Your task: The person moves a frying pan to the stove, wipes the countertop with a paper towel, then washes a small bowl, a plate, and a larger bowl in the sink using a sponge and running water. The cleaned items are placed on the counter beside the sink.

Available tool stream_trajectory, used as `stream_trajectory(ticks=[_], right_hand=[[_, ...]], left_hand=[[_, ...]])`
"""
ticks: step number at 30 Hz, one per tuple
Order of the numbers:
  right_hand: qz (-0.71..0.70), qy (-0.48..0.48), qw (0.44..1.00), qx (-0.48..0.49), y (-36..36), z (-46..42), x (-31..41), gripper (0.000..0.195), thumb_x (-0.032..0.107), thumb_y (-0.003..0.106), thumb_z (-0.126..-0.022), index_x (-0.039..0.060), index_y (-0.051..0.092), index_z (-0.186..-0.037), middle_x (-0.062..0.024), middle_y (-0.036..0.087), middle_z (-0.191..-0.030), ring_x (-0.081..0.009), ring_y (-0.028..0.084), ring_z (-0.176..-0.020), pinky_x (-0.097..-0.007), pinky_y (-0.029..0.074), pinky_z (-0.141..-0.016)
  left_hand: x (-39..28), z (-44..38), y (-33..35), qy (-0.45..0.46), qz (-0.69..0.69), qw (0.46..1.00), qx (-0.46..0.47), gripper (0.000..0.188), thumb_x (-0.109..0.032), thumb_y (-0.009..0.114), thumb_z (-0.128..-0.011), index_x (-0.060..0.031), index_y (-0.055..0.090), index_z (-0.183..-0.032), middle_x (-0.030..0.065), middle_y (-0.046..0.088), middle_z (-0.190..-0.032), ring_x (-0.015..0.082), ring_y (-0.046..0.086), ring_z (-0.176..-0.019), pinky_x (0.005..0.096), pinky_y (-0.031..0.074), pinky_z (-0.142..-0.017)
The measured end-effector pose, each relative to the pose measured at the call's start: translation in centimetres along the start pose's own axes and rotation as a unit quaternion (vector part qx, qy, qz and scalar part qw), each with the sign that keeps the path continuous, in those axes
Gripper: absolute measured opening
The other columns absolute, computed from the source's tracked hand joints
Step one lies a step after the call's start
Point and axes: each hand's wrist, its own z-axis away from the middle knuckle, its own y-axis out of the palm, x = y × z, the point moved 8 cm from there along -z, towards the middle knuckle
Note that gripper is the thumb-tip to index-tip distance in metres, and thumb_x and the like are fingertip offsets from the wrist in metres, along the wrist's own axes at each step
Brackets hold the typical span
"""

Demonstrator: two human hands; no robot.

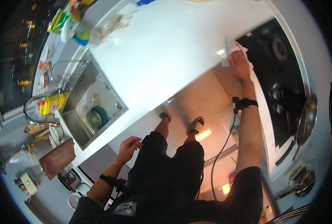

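Observation:
My right hand [239,65] is closed on a crumpled white cloth or paper towel [242,49], pressed to the edge of the white countertop [154,56] beside the black cooktop [269,56]. Something shiny and clear, perhaps plastic, shows just left of the cloth. My left hand [130,148] hangs empty over the floor near my left thigh, its fingers loosely bent and apart. Black straps with small devices sit on both of my forearms, and a cable runs from the right one.
To the left, a steel sink [110,114] holds dishes under a curved faucet [28,102]. A yellow bottle [52,104] and an upright brown board [58,159] stand near it. Bags lie at the counter's back left. A frying pan [307,120] is right of the cooktop.

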Motion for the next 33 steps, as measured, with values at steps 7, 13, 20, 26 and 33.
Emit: stream_trajectory(ticks=[7, 13, 20, 26, 33], right_hand=[[0.008, -0.121, 0.980, 0.161, 10.2, -9.9, 18.5, 0.036, 0.029, 0.053, -0.101, 0.0036, 0.065, -0.124, -0.0167, 0.036, -0.163, -0.0387, 0.028, -0.153, -0.0573, 0.023, -0.123], [-0.120, -0.144, 0.961, 0.204, 15.7, -12.6, 42.4, 0.056, 0.043, 0.055, -0.100, 0.0146, 0.053, -0.148, -0.0146, 0.036, -0.164, -0.0412, 0.026, -0.153, -0.0632, 0.019, -0.122], [0.029, -0.054, 0.989, 0.131, 19.6, -18.1, 35.2, 0.050, 0.040, 0.044, -0.106, 0.0241, 0.048, -0.153, -0.0221, 0.036, -0.161, -0.0419, 0.028, -0.151, -0.0675, 0.021, -0.119], [0.146, 0.182, 0.972, -0.008, 16.0, -25.4, 18.8, 0.053, 0.039, 0.041, -0.106, 0.0238, 0.043, -0.157, -0.0184, 0.034, -0.165, -0.0439, 0.030, -0.150, -0.0678, 0.024, -0.117], [-0.077, -0.140, 0.959, 0.234, 19.1, -18.0, 45.4, 0.055, 0.038, 0.050, -0.104, 0.0150, 0.046, -0.154, -0.0138, 0.035, -0.165, -0.0393, 0.031, -0.152, -0.0607, 0.024, -0.121]], left_hand=[[0.2, -2.5, -9.5, 0.019, 0.083, 0.994, -0.075, 0.017, -0.007, 0.058, -0.104, 0.0006, 0.068, -0.114, 0.0062, 0.072, -0.093, 0.0124, 0.067, -0.082, 0.0274, 0.054, -0.077], [-1.7, -4.4, -12.3, 0.022, 0.154, 0.986, -0.062, 0.018, -0.009, 0.056, -0.105, 0.0004, 0.066, -0.117, 0.0069, 0.071, -0.095, 0.0135, 0.068, -0.085, 0.0288, 0.055, -0.081], [-3.2, -5.0, -14.7, 0.048, 0.180, 0.980, -0.075, 0.016, -0.010, 0.055, -0.105, -0.0025, 0.065, -0.115, 0.0074, 0.072, -0.094, 0.0148, 0.068, -0.084, 0.0292, 0.053, -0.077], [-0.8, -4.2, -15.0, 0.011, 0.203, 0.973, -0.112, 0.016, -0.009, 0.053, -0.106, -0.0023, 0.065, -0.115, 0.0070, 0.072, -0.094, 0.0149, 0.069, -0.084, 0.0293, 0.053, -0.076], [-5.2, -5.8, -14.2, 0.081, 0.165, 0.967, -0.175, 0.014, -0.006, 0.055, -0.105, -0.0021, 0.066, -0.114, 0.0056, 0.071, -0.095, 0.0133, 0.067, -0.087, 0.0283, 0.052, -0.080]])
